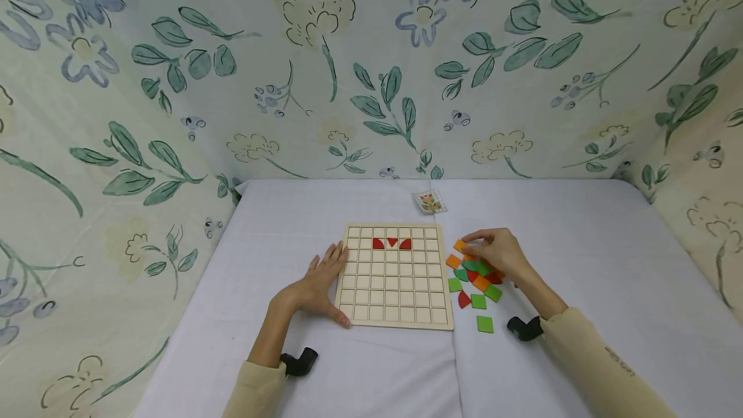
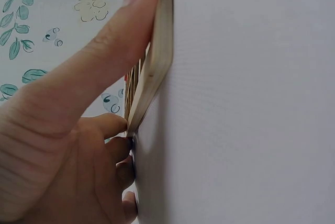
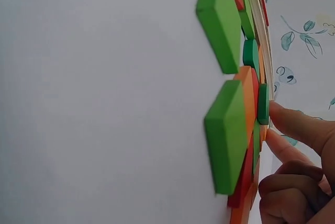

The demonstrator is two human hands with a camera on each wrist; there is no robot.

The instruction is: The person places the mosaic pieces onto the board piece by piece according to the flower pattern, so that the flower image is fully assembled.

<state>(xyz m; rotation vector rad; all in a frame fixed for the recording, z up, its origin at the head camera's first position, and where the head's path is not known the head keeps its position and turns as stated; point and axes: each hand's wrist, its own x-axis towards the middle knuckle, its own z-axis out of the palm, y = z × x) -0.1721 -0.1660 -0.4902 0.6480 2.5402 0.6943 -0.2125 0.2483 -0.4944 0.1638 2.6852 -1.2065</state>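
Observation:
My left hand (image 1: 318, 286) lies spread at the left side of a wooden grid board (image 1: 391, 325). Its fingertips touch the left edge, and the thumb (image 2: 118, 41) rests against the near left corner. Three red pieces sit in the board's second row: a quarter-round (image 1: 378, 244), a triangle (image 1: 392, 242) and another quarter-round (image 1: 406, 244). To the right of the board, my right hand (image 1: 498, 253) reaches over a pile of coloured tiles, thumb and index finger pinching an orange square tile (image 1: 460, 246). Its other fingers (image 3: 288, 192) are curled in.
Loose tiles surround the pile, among them a light green square (image 1: 484, 324), a red quarter-round (image 1: 464, 300) and an orange square (image 1: 453, 261). A small pattern card (image 1: 429, 202) lies behind the board. White cloth (image 1: 290, 211) covers the table; a floral curtain (image 1: 371, 82) hangs behind.

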